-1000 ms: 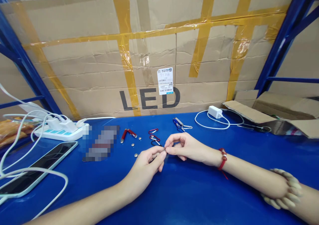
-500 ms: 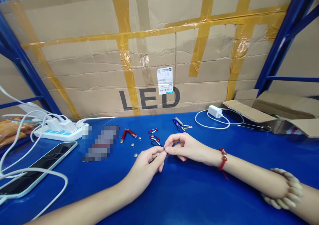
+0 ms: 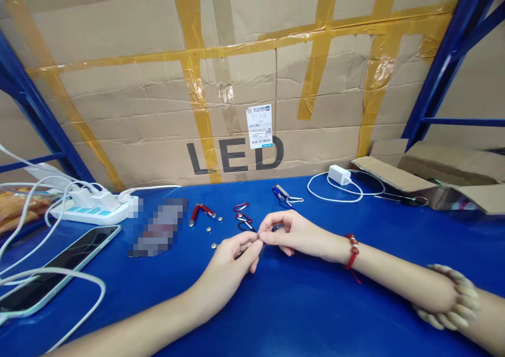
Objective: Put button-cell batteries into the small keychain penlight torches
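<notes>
Both hands pinch closed — a tiny piece between, barely visible.

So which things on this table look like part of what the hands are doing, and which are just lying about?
Probably part of the job:
small item between left hand and right hand, too tiny to identify
red tubes
silver discs
red clips
blue and silver pieces

Apparently just lying about:
phone
power strip
white charger
open cardboard box
</notes>
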The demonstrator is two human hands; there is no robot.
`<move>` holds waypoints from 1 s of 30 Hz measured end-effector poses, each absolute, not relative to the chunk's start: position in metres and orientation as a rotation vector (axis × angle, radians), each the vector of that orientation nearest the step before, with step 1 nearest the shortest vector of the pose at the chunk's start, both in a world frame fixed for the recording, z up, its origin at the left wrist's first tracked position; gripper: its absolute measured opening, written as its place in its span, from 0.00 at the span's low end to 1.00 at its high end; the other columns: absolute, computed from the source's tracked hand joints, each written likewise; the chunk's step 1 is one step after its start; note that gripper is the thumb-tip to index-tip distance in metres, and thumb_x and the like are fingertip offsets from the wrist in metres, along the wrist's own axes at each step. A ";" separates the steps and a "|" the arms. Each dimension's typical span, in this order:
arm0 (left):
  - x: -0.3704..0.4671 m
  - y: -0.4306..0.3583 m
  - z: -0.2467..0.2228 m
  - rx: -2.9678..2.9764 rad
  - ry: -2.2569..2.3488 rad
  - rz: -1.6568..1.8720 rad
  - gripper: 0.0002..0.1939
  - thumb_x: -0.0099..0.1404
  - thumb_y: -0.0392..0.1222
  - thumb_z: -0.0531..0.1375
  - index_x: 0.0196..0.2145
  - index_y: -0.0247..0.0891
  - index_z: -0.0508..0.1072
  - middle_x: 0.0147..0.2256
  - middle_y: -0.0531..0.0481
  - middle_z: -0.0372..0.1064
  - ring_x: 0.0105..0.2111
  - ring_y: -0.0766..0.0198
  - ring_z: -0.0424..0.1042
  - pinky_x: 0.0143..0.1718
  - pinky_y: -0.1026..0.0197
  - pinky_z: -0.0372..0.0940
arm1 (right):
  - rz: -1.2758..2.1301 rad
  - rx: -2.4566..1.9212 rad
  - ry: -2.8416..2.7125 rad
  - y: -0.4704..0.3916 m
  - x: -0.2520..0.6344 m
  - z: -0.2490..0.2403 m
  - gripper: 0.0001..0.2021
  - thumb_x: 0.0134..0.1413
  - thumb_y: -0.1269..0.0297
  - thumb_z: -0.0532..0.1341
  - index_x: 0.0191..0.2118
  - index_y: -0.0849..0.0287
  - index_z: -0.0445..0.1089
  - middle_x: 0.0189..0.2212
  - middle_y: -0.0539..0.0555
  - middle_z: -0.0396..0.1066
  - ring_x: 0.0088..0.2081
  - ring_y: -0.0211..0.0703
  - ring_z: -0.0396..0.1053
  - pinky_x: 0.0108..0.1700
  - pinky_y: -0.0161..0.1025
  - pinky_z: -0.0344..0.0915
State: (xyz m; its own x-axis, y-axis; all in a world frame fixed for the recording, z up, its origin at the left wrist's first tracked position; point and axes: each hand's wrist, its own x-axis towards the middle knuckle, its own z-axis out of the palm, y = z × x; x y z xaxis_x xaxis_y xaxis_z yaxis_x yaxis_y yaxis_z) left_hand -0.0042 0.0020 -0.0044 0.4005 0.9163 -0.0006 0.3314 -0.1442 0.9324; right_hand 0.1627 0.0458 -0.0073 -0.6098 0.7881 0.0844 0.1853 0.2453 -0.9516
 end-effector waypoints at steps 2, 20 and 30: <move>-0.004 0.002 -0.004 1.690 1.105 0.756 0.14 0.62 0.47 0.49 0.28 0.34 0.63 0.18 0.59 0.52 0.17 0.74 0.46 0.22 0.66 0.44 | 1.378 -0.882 -1.957 0.046 0.163 -0.007 0.15 0.46 0.54 0.60 0.32 0.63 0.67 0.22 0.46 0.63 0.15 0.24 0.56 0.16 0.25 0.52; -0.005 0.001 -0.004 1.703 1.129 0.728 0.14 0.62 0.48 0.48 0.27 0.34 0.62 0.18 0.58 0.52 0.18 0.74 0.46 0.22 0.66 0.44 | 1.366 -0.898 -1.979 0.045 0.162 -0.005 0.14 0.47 0.55 0.59 0.31 0.63 0.67 0.21 0.46 0.63 0.15 0.24 0.56 0.16 0.25 0.52; -0.005 0.001 -0.004 1.722 1.131 0.706 0.14 0.62 0.48 0.48 0.29 0.35 0.64 0.18 0.58 0.53 0.18 0.73 0.48 0.21 0.66 0.44 | 1.354 -0.895 -1.990 0.043 0.162 -0.006 0.15 0.46 0.54 0.59 0.30 0.63 0.67 0.20 0.46 0.62 0.15 0.25 0.56 0.16 0.25 0.53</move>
State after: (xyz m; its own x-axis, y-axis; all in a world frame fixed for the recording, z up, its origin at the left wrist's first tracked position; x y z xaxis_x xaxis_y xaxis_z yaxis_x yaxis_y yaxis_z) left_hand -0.0050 0.0006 -0.0042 0.4110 0.9113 -0.0238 0.3788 -0.1470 0.9137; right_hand 0.1618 0.0433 -0.0060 -0.6166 0.7830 0.0823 0.2112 0.2651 -0.9408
